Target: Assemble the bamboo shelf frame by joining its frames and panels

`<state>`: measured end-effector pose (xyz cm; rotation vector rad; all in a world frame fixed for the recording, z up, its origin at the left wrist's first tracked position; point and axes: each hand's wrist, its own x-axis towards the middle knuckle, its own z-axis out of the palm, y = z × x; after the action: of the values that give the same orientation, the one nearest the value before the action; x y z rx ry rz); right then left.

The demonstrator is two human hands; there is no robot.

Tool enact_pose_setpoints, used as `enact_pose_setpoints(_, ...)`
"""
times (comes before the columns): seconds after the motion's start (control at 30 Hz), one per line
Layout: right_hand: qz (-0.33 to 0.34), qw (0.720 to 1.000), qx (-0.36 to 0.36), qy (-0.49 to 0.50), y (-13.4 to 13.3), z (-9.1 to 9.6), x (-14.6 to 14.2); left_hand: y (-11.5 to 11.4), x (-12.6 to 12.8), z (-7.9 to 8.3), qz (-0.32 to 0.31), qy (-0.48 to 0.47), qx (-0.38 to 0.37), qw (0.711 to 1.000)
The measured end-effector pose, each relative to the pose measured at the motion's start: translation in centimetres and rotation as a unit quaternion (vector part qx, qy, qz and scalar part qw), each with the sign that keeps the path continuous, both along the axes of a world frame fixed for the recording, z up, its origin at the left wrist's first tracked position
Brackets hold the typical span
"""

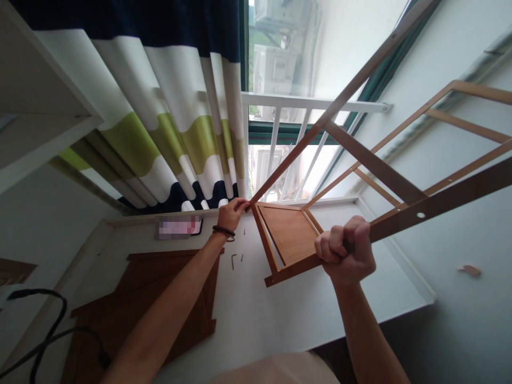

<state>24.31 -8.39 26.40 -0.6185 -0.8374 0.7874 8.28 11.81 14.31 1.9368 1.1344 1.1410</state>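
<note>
A brown wooden shelf frame (356, 152) stands tilted in front of me, with a flat shelf panel (290, 229) fitted near its lower end. My right hand (349, 249) is wrapped round one of its long posts. At the far lower corner, my left hand (234, 213) pinches with thumb and fingers beside the joint of post and crosspiece; what lies between the fingertips is too small to tell. Just right of the left wrist, an L-shaped hex key (233, 261) lies on the white surface with a small screw (241, 257) and another screw (245, 231).
Several brown wooden panels (188, 304) lie stacked at left on the white ledge (296, 314). Behind them is a phone-like item (176, 228), partly blurred. Striped curtains (168, 122) hang at left; white railings (312, 101) cross the window. Black cables (60, 320) loop at lower left.
</note>
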Motion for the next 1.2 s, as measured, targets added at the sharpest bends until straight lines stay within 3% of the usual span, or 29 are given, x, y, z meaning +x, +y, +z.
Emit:
enact_pose_setpoints(0.37, 0.069, 0.997, 0.023, -0.003, 0.7, -0.5, -1.4, 0.5, -0.8, -0.6, -0.025, -0.064, -0.056, 0.996)
enact_pose_setpoints(0.67, 0.060, 0.998, 0.020, -0.005, 0.5, 0.2, -1.2, 1.4, -0.6, -1.0, -0.058, -0.153, -0.117, 0.979)
enact_pose_setpoints(0.97, 0.069, 0.997, 0.028, -0.011, 0.4, 0.4, -1.2, 1.3, 0.1, -0.4, -0.058, -0.094, -0.095, 0.989)
enact_pose_setpoints(1.2, 0.069, 0.997, 0.037, -0.004, 0.4, 0.6, -0.2, 1.5, 0.8, -0.5, -0.075, -0.136, -0.106, 0.982)
